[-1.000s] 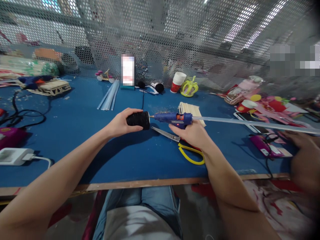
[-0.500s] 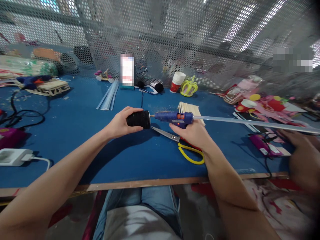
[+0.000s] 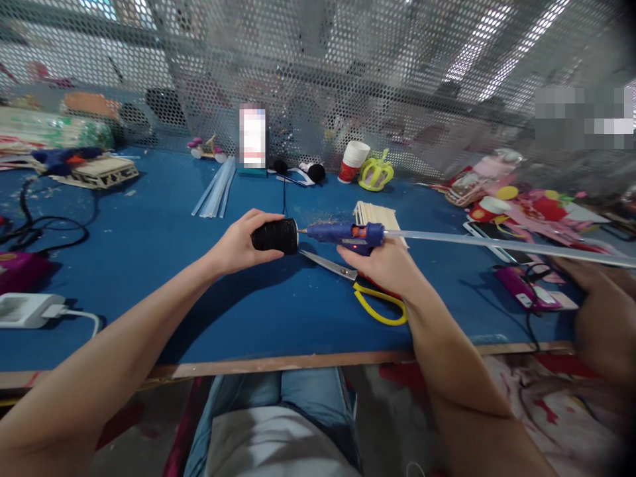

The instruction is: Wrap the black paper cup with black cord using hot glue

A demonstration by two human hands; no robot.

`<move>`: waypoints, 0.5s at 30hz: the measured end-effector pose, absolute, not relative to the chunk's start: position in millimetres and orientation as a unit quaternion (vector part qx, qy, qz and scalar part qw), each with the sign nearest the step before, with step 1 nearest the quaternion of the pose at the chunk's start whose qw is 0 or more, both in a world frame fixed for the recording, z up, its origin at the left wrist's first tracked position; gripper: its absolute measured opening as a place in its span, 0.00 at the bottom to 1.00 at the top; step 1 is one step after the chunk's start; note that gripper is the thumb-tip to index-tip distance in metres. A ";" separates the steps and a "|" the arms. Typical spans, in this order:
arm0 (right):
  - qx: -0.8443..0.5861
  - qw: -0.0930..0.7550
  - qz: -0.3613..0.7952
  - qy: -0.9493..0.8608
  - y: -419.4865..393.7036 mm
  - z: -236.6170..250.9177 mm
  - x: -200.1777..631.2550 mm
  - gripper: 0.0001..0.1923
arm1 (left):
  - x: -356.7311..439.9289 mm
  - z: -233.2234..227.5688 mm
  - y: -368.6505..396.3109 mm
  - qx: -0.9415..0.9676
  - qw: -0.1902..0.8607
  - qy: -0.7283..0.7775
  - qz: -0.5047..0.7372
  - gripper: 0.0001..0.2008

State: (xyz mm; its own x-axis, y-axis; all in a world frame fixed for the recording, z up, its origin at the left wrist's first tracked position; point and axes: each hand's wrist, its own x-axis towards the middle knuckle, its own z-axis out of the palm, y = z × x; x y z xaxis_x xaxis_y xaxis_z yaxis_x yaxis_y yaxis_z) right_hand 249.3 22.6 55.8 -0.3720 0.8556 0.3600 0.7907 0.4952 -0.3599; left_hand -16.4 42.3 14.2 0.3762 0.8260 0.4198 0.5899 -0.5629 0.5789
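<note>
My left hand (image 3: 242,244) is wrapped round a black cylinder (image 3: 276,236), which looks wound with black cord and has a pale rim facing right. A black strand runs up from it toward the back of the table. My right hand (image 3: 390,264) grips a blue hot glue gun (image 3: 338,233) with a small red light lit. Its nozzle points left and meets, or nearly meets, the cylinder's right rim. A long clear glue stick (image 3: 477,244) sticks out of the gun's rear. Below the gun lie scissors (image 3: 380,306) with yellow handles, partly hidden by my right hand.
Behind are loose glue sticks (image 3: 216,189), a phone (image 3: 253,138), stacked paper cups (image 3: 354,161), a yellow crown-shaped basket (image 3: 376,175) and a stick panel (image 3: 375,213). A white power adapter (image 3: 30,311) sits left. Another person's arm (image 3: 606,318) rests at right. Perforated metal (image 3: 308,86) walls the back.
Almost nothing differs. Both hands, the black cylinder and the glue gun hold the same places; the whole view has shifted very slightly.
</note>
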 end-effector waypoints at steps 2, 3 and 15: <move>-0.505 0.259 0.055 -0.821 23.3 54.7 248.8 0.12 | -16.2 14.4 42.2 0.816 0.161 0.432 0.349 0.30; -0.509 0.261 0.051 -0.819 23.6 54.3 248.6 0.12 | -16.1 14.6 42.2 0.817 0.158 0.431 0.349 0.30; -0.486 0.254 0.028 -0.836 27.9 49.3 248.9 0.12 | -15.8 15.0 41.8 0.827 0.142 0.425 0.340 0.29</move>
